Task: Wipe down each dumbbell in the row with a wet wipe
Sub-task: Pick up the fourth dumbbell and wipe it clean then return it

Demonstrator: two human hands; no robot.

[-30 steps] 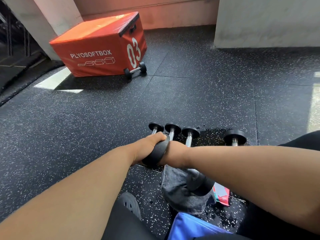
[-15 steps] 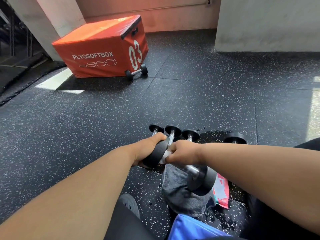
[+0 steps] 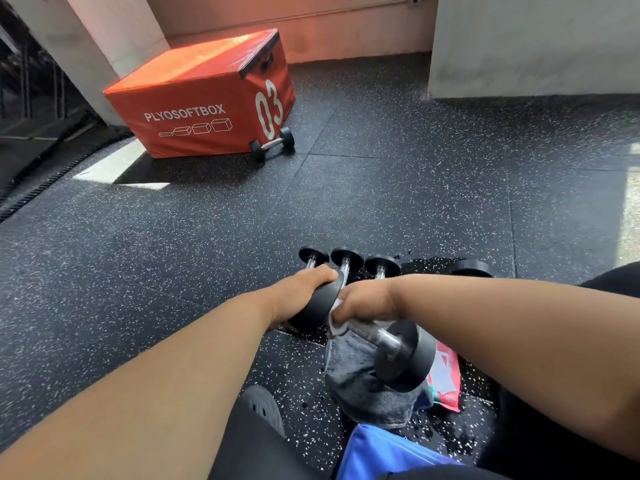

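Observation:
A black dumbbell (image 3: 403,355) with a chrome handle is lifted off the floor in front of me. My left hand (image 3: 301,292) grips its far black head. My right hand (image 3: 363,303) holds a white wet wipe (image 3: 336,323) wrapped round the handle close to that head. The near head hangs over a grey towel (image 3: 360,382). Behind my hands a row of dumbbells (image 3: 381,265) lies on the speckled rubber floor, with one more head (image 3: 472,268) further right.
A red wipe packet (image 3: 446,379) lies beside the towel, and something blue (image 3: 384,455) sits near my knees. An orange plyo box (image 3: 207,95) stands far left with a small dumbbell (image 3: 272,143) against it. A white wall base (image 3: 519,64) is at the back right.
My right hand has slid along the handle toward the far head, uncovering the chrome bar and the near head. The dumbbell's near end has swung out to the right. The left hand kept its grip.

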